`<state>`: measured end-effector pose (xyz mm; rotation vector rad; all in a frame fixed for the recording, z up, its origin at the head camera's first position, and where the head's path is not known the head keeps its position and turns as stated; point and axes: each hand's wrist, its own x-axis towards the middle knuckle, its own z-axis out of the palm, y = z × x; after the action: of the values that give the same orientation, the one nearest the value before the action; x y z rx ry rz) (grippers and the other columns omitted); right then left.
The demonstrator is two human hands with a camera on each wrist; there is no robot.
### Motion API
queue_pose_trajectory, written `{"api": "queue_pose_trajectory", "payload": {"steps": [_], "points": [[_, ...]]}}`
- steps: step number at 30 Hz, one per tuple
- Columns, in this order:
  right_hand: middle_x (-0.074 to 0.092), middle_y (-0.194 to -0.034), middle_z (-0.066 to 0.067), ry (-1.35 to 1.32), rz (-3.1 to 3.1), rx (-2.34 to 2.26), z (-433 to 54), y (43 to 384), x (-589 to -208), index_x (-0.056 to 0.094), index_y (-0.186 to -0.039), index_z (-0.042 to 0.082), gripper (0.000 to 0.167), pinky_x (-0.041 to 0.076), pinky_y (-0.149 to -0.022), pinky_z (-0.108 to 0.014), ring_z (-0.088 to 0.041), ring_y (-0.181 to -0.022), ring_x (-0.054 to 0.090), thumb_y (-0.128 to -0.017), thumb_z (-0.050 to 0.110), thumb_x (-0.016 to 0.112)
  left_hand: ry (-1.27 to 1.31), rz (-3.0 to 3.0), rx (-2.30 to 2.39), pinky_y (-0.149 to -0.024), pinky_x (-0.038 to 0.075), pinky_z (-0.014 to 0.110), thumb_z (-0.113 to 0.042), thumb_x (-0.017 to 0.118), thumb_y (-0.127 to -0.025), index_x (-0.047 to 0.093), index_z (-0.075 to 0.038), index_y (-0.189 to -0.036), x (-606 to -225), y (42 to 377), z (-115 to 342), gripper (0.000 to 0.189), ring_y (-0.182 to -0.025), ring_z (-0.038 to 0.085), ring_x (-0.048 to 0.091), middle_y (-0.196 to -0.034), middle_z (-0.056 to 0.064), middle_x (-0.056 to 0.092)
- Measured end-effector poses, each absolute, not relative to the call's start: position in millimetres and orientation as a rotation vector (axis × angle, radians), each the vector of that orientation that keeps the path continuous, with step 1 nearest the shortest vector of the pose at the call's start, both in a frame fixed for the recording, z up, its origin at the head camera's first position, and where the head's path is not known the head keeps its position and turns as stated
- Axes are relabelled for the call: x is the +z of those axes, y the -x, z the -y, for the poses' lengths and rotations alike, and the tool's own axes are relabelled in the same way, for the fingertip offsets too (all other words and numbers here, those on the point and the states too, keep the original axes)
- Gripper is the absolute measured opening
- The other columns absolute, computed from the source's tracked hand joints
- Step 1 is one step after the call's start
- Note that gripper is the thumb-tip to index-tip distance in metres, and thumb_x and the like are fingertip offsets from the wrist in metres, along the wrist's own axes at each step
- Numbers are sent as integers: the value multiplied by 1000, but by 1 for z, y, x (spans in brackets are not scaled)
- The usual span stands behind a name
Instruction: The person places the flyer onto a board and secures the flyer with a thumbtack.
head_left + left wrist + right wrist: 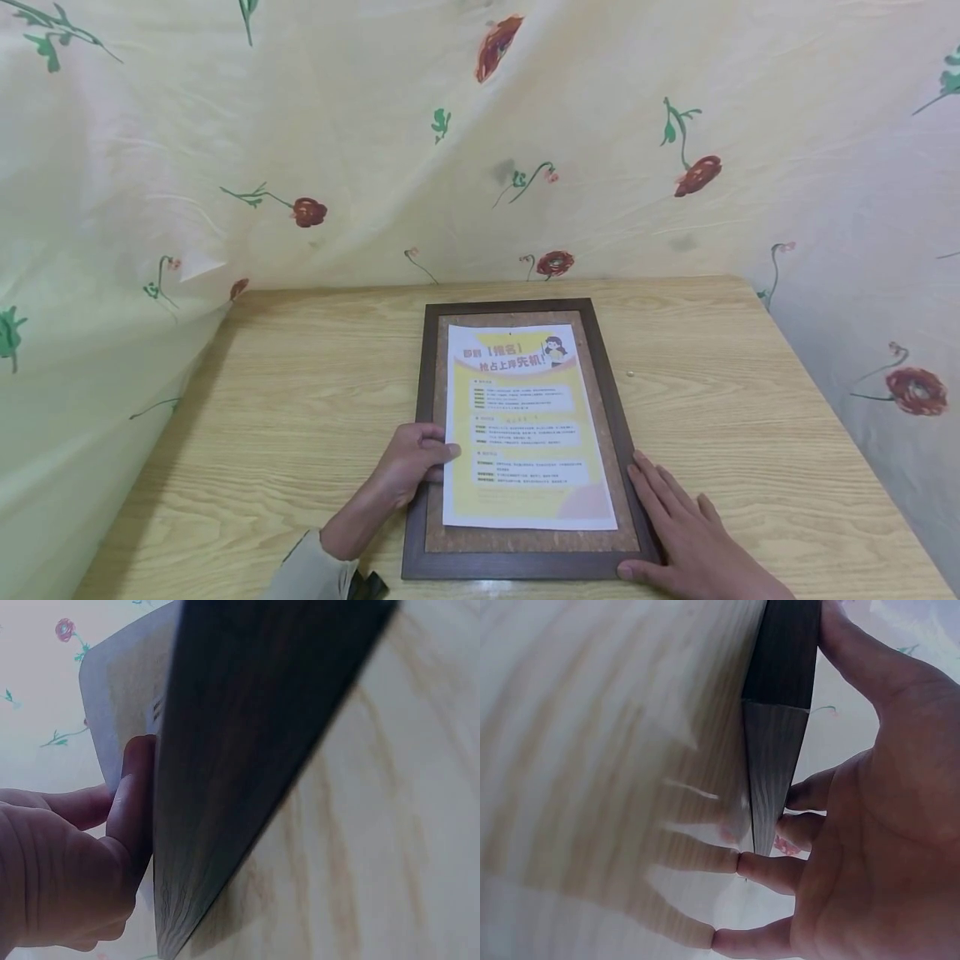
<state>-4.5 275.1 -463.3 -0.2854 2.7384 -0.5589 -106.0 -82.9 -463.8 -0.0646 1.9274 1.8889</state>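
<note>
A printed yellow and white poster sheet (525, 433) lies over a cork board (487, 540) with a dark brown wooden frame (517, 568). My left hand (416, 457) pinches the sheet's left edge, thumb on the printed face and the other fingers partly hidden under the paper. In the left wrist view the sheet (120, 697) stands up past the frame's dark side (225, 750). My right hand (686, 529) rests against the frame's lower right corner, its fingers stretched along the outer side and its thumb on the bottom bar. A tiny dark dot shows near the sheet's top edge.
A small shiny object (630, 374) lies on the wood-grain table (300, 375) right of the frame. Cream cloth with red flowers (375, 167) hangs behind the table and along both sides. A dark object (367, 586) shows by the left sleeve.
</note>
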Motion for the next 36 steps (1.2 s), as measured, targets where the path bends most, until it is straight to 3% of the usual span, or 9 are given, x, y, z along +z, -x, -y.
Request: {"api": "queue_pose_trajectory", "payload": {"steps": [36], "points": [[14, -162, -17, 340, -2755, -530, -276, 4, -464, 22, -155, 0, 121, 22, -91, -82, -49, -141, 21, -73, 81, 58, 117, -2023, 1870, -65, 59, 36, -2, 65, -90, 58, 17, -116, -454, 99, 94, 33, -73, 26, 72, -88, 21, 72]]}}
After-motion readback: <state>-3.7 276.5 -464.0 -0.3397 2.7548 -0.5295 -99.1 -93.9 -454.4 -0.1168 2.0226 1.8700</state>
